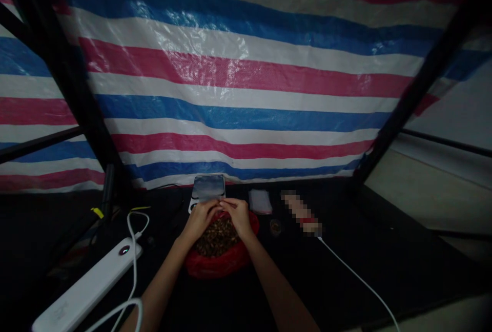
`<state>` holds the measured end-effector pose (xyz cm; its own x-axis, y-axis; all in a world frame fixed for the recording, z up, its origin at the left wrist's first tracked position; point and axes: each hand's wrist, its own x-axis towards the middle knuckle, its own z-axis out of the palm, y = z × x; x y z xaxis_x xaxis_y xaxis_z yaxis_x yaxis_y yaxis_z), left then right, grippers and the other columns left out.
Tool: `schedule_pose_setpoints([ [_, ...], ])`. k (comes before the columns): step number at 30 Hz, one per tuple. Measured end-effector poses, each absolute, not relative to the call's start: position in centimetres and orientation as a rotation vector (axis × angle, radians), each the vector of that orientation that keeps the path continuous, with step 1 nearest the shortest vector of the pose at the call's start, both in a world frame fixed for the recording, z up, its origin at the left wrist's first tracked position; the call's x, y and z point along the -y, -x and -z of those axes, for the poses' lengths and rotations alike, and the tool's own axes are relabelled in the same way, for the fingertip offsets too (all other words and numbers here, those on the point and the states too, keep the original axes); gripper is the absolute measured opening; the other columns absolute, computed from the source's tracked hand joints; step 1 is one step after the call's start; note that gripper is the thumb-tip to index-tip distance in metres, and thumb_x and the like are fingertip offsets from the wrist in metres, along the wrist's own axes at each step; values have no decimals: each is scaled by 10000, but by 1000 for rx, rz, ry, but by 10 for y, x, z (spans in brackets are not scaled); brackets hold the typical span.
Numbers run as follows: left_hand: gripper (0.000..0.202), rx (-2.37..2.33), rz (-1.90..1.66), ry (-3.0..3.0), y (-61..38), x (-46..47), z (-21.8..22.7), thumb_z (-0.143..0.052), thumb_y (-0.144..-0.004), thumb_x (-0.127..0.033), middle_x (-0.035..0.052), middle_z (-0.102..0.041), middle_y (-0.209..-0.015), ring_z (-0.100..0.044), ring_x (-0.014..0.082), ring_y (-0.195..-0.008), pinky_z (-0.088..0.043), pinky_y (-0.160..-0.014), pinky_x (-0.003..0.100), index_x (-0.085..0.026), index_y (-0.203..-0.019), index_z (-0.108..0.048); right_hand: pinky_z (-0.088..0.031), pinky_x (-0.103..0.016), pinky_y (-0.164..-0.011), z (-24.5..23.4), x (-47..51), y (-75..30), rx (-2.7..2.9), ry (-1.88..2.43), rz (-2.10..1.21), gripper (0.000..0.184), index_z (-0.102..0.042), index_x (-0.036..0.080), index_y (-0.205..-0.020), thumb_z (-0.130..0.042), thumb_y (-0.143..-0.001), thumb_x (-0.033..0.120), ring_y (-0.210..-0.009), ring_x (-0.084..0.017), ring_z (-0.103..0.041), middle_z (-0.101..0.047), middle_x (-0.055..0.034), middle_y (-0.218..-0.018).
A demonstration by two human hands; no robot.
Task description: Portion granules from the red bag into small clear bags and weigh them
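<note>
- Striped red, white and blue tarpaulin (pixel 238 76) is hanging behind a dark counter (pixel 346 270), and black frame poles (pixel 73 81) are slanting across it on both sides.
- Both hands are meeting over the far rim of a red bag (pixel 221 263) full of small brown pieces (pixel 215 237), which is sitting on the counter near its middle.
- Left hand (pixel 200 219) is curling its fingers inward at the bag's rim; right hand (pixel 239 215) is doing the same, and the fingertips of the two are touching or nearly so.
- Whether the fingers are pinching a piece or the bag's edge is too dim and small to tell.
- Just beyond the hands a small scale (pixel 207 188) with a shiny top is standing, its front partly hidden by them.
- Near the right hand a small clear packet (pixel 260 201) is lying, with a tiny round thing (pixel 274 226) just beside the bag, hard to make out.
- Farther right a blurred-out oblong object (pixel 302 212) is lying with a white cable (pixel 357 281) running from it off the lower edge.
- At lower left a long white device (pixel 86 286) is lying, cut off at the corner, with a white cord (pixel 132 240) looping over it.
</note>
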<state>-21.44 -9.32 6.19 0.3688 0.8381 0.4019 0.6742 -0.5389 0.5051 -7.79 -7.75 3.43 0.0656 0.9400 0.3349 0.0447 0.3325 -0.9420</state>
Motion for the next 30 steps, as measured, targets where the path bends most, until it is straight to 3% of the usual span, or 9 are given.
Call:
schedule_pose_setpoints([
  [5,259,-1314,-931,-2334,219,94,-61,-349,-873,-271,-3,-613,-717,-577,139,-708,-404,-701,227,-200,-764,-573,-523,-340,-693,-32,78,78,1312,996,-980,218,-694,173,-811,-607,-670,315,-733,-215,-655,-704,-52,-812],
  [12,212,-1390,-992,-2338,215,102,-52,-360,-862,-235,20,-626,-847,-584,139,-782,-418,-715,227,-187,-867,-567,-510,-281,-616,-39,87,82,1370,1105,-841,109,-647,171,-695,-582,-659,252,-635,-186,-642,-685,-27,-675],
  [17,177,-1676,-1130,-2295,219,103,-48,-415,-812,-214,12,-583,-658,-562,119,-625,-407,-613,205,-160,-687,-528,-497,-263,-608,-36,81,77,1334,1138,-802,42,-578,175,-658,-578,-638,212,-629,-171,-625,-645,-7,-640],
  [24,132,-1860,-883,-2457,213,107,-51,-434,-809,-299,-2,-586,-673,-562,138,-604,-377,-554,222,-181,-803,-492,-493,-252,-650,-39,91,88,1468,987,-888,95,-550,192,-774,-555,-703,255,-704,-160,-627,-642,-11,-749],
  [30,188,-1878,-968,-2624,212,114,-47,-371,-827,-226,69,-593,-748,-558,188,-748,-400,-706,312,-168,-764,-538,-484,-246,-602,-37,87,83,1350,1105,-755,77,-563,177,-722,-557,-698,249,-648,-155,-614,-630,-17,-677],
])
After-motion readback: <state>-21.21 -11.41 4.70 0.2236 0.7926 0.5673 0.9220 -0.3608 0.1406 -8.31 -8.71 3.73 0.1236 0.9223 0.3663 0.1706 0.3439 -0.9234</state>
